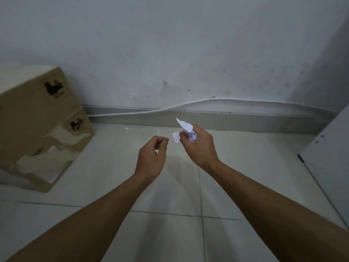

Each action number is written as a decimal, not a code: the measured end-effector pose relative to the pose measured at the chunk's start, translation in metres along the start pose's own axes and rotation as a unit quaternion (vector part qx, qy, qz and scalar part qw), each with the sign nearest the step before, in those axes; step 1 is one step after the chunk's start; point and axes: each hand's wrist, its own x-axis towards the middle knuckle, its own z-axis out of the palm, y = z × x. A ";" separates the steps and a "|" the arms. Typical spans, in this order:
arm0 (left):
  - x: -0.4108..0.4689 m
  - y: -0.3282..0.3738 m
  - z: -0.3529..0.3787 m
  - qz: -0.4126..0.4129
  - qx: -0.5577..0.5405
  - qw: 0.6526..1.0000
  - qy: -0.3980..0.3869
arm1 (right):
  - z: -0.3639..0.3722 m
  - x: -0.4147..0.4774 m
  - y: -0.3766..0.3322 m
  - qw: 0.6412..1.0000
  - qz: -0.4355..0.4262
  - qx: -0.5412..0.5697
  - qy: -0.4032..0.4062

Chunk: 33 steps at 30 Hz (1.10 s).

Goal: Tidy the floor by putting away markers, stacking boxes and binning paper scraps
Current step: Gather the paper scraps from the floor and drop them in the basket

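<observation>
A white cable point(188, 105) runs along the foot of the scuffed grey wall point(170, 44), above pale floor tiles point(170, 233), with a white panel point(328, 154) at right.

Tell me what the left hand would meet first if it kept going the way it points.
Probably nothing close: the left hand points up and forward past the paper scraps in the right hand, toward bare floor and the skirting. Depth is unclear.
</observation>
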 end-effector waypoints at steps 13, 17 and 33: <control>-0.022 -0.012 -0.195 -0.056 0.025 0.974 0.217 | 0.169 -0.009 -0.145 0.980 -0.112 0.070 -0.149; -0.043 -0.008 -0.254 -0.071 0.019 0.960 0.271 | 0.217 -0.037 -0.193 0.959 -0.142 0.135 -0.202; -0.162 0.031 -0.482 -0.067 0.001 0.794 0.604 | 0.360 -0.201 -0.377 0.857 -0.207 0.317 -0.349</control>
